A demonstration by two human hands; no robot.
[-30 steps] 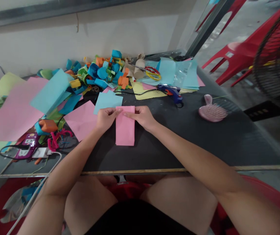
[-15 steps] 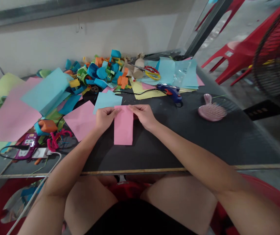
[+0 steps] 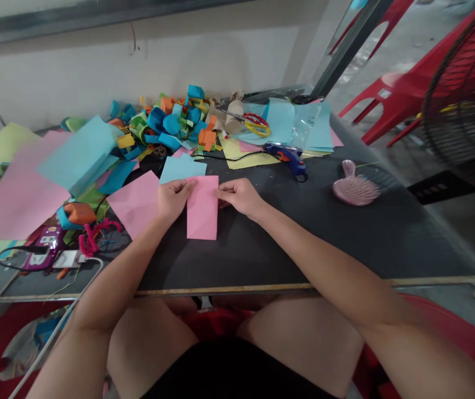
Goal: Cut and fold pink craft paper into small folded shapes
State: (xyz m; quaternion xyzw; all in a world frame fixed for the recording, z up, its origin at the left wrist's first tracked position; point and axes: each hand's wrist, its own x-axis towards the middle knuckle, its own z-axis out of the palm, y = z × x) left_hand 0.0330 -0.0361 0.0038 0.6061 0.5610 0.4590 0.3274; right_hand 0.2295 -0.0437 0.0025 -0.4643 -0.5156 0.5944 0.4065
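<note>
A folded piece of pink paper [image 3: 202,213], a tall narrow rectangle, is held upright over the dark table. My left hand [image 3: 174,198] pinches its upper left edge between thumb and fingers. On the other side, my right hand [image 3: 239,197] grips the right edge near the top, thumb in front and fingers partly behind. Left of the paper, a flat pink sheet [image 3: 135,202] lies partly under my left wrist. Just behind my left hand rests a light blue sheet [image 3: 183,168].
Colourful folded paper pieces [image 3: 171,124] are heaped at the back. Scissors [image 3: 256,124], a blue glue gun [image 3: 286,157] with a cord, and a pink hairbrush [image 3: 354,185] lie toward the right. A purple device [image 3: 46,249] sits front left. A fan [image 3: 465,94] stands far right.
The pink paper has shifted slightly left and up. My right hand has slid from its top corner a little down the right edge. My left hand keeps its pinch.
</note>
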